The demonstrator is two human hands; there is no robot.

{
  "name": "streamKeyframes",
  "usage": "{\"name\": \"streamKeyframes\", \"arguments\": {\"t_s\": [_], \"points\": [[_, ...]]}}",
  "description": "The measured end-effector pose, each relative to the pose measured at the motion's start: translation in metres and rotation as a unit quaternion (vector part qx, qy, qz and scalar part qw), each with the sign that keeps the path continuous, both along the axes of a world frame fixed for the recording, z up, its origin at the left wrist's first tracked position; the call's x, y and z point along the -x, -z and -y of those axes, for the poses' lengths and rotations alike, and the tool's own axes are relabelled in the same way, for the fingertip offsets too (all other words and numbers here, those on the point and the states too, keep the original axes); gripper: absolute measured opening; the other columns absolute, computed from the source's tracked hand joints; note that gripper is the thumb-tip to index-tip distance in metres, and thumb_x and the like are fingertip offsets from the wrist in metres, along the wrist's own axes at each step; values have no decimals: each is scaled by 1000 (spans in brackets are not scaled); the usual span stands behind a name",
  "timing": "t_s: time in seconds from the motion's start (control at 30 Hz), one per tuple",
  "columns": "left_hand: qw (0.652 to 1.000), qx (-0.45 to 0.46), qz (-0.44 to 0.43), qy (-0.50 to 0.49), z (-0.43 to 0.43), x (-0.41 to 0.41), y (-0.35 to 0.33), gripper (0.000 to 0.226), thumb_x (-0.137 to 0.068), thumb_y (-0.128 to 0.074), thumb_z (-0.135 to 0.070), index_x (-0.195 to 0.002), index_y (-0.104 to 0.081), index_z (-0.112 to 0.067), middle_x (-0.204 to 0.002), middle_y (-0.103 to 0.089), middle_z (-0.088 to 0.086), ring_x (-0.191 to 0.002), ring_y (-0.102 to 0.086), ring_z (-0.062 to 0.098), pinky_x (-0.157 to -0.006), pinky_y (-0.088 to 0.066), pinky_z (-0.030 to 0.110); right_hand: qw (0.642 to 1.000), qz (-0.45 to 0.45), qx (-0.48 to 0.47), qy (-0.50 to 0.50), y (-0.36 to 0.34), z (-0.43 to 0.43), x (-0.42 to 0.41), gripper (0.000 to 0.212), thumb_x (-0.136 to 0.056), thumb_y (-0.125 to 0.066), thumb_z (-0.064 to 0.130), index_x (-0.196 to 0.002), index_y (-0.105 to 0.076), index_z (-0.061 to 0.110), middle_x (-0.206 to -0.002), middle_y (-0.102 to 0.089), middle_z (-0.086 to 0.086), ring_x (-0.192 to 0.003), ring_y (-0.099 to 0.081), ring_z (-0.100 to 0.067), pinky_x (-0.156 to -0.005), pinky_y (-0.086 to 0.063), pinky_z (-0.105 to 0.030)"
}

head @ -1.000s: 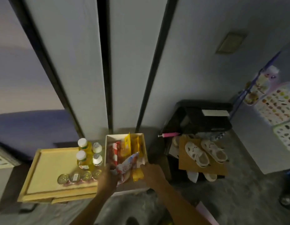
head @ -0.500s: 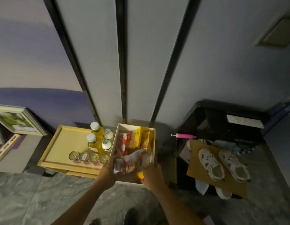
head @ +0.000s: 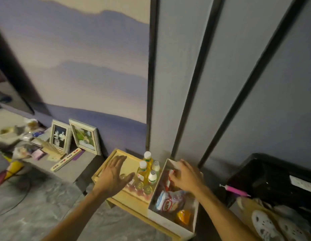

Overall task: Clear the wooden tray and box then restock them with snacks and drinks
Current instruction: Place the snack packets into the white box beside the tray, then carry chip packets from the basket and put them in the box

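Because the box (head: pixel 174 221) stands at the right end of the wooden tray (head: pixel 132 200), touching its edge, the person can work on both without moving the body. Inside the box a white and red snack packet (head: pixel 167 200) lies flat near the front, with an orange packet (head: pixel 183 217) below it, and red wrappers (head: pixel 168 178) stand at the far end. The right hand (head: pixel 186 178) is inside this far end, fingers curled down over the red wrappers; I cannot tell if it really grips one or only presses them into place. I think it arranges the snacks so that they stay upright and leave room.

On the tray, the bottles (head: pixel 147 169) with white caps stand upright in a tight group just beside the box wall, and a row of small round cans (head: pixel 142 186) stands in front of them. This close packing probably keeps the left part of the tray free for more goods. The left hand (head: pixel 114 176) hovers over that free part, open wide with fingers spread, and it holds nothing; it seems ready to reach or to steady the tray.

Further left, two picture frames (head: pixel 76 136) lean against the wall, well apart from the tray. At the right a pink pen-like object (head: pixel 235 190) lies by a black case (head: pixel 273 180).
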State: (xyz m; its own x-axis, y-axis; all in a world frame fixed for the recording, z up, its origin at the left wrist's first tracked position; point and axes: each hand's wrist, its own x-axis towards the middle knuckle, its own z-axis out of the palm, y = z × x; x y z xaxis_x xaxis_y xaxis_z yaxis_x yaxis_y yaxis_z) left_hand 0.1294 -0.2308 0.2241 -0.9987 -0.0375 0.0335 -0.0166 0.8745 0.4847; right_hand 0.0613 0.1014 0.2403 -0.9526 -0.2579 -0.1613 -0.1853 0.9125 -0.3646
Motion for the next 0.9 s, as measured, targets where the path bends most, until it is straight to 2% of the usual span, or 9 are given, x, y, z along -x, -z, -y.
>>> {"name": "streamKeyframes", "arguments": {"t_s": [0.1,0.17,0.27,0.37,0.53,0.6,0.67,0.8,0.9], "points": [[998,29,-22,-50,45,-12,-33,101,-87,-41,-88,-165,-26,-25,-172,-24,0,-161,-13,21,-128,-20,50,998,-35,-5,-51,-43,69,20,85,-96,-56,68,-158,-38,14,-165,-38,-9,-149,-40,-28,-119,-39,-44],[994,36,-33,-101,81,-26,-51,104,-87,-37,-90,-167,-17,-27,-175,-15,-2,-162,-5,20,-130,-12,51,994,-61,-4,-94,-61,123,27,92,-94,-49,75,-161,-33,15,-168,-32,-11,-152,-35,-28,-121,-36,-44],[983,44,-47,-172,141,-57,-79,105,-85,-36,-91,-167,-15,-29,-175,-14,-2,-162,-7,21,-130,-11,52,987,-59,20,-147,-80,206,29,100,-93,-43,81,-168,-18,19,-176,-14,-6,-160,-20,-28,-126,-27,-47],[967,60,-59,-239,206,-96,-98,105,-84,-31,-92,-167,-14,-29,-175,-15,-1,-162,-9,21,-130,-13,52,979,-49,62,-190,-96,286,19,103,-92,-49,79,-169,-11,23,-177,-7,-2,-161,-15,-28,-126,-27,-49],[935,63,-73,-341,303,-164,-119,103,-85,-32,-93,-166,-18,-30,-174,-19,-1,-160,-17,23,-129,-18,52,958,-65,97,-262,-122,407,-16,99,-88,-56,80,-164,-22,26,-168,-31,-4,-149,-38,-27,-117,-41,-46],[923,57,-78,-372,338,-190,-122,100,-88,-35,-90,-166,-20,-28,-174,-21,1,-159,-22,24,-128,-20,52,952,-74,99,-282,-128,453,-30,107,-79,-48,94,-161,-26,30,-161,-41,-1,-140,-49,-23,-111,-49,-43],[913,41,-70,-401,374,-213,-117,101,-88,-34,-90,-166,-20,-27,-172,-24,2,-157,-27,25,-128,-22,53,945,-77,89,-305,-130,499,-40,123,-66,-28,106,-162,-25,29,-164,-38,-1,-144,-47,-24,-113,-48,-45],[898,16,-37,-439,435,-255,-94,107,-84,-28,-95,-165,-22,-25,-170,-29,3,-153,-33,25,-127,-25,53,932,-71,80,-346,-135,576,-67,101,-83,-50,86,-161,-28,25,-161,-42,-2,-141,-48,-24,-112,-47,-43],[886,12,-28,-463,473,-273,-83,107,-84,-31,-95,-165,-23,-26,-170,-31,1,-152,-35,23,-126,-27,52,923,-61,54,-377,-132,628,-84,101,-87,-48,83,-164,-25,22,-169,-32,-4,-151,-37,-27,-119,-39,-46]]}}
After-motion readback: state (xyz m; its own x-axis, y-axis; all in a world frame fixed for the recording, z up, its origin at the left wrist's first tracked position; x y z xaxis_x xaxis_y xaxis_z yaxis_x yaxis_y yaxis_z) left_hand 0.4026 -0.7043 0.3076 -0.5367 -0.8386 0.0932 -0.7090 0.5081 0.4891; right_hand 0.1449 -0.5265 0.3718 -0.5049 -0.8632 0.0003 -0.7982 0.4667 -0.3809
